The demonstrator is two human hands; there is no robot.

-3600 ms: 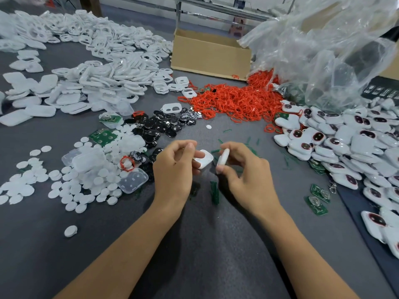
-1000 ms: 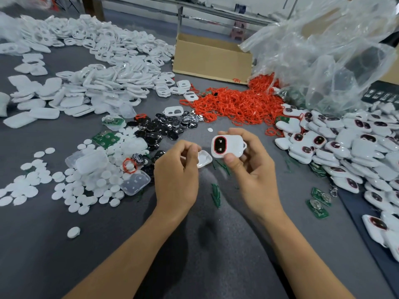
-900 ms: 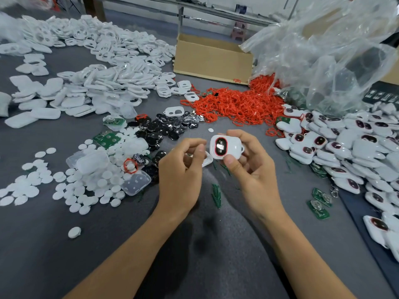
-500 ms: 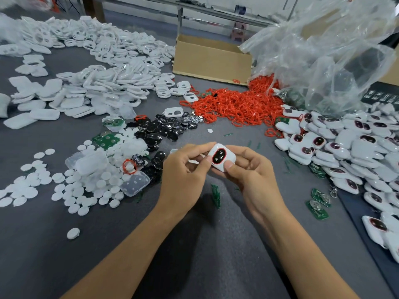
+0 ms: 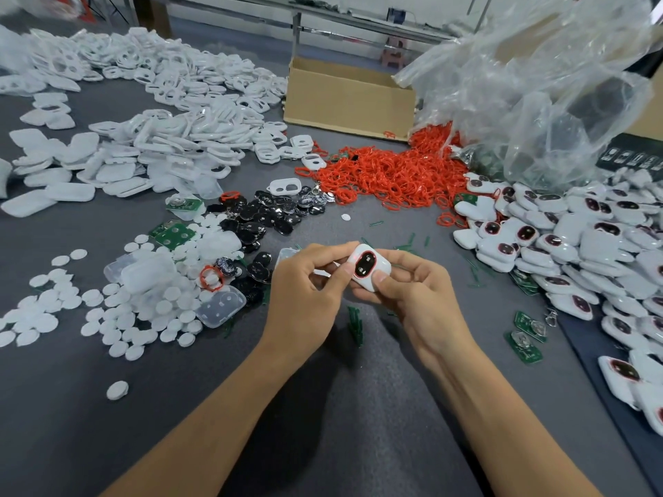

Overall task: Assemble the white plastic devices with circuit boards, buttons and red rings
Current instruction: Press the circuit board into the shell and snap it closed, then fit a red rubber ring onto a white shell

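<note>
A white plastic device [image 5: 369, 267] with a black button pad framed by a red ring is held between both hands above the grey table. My left hand [image 5: 308, 299] pinches its left edge with thumb and forefinger. My right hand [image 5: 416, 295] cradles it from below, thumb pressing on its lower front. Whether my left hand still holds the second white shell piece is hidden. Loose red rings [image 5: 391, 177] lie heaped behind, black button pads [image 5: 272, 213] left of centre, green circuit boards [image 5: 172, 233] nearby.
White shells [image 5: 172, 138] are piled at back left, white discs [image 5: 107, 310] at left, finished devices [image 5: 574, 245] at right. A cardboard box [image 5: 351, 98] and a clear plastic bag [image 5: 538, 87] stand behind. More circuit boards [image 5: 527, 335] lie at right.
The two hands came together: my right hand brought the face-up device down and left to my left hand, which now pinches its edge. The separate white shell in my left hand is no longer visible.
</note>
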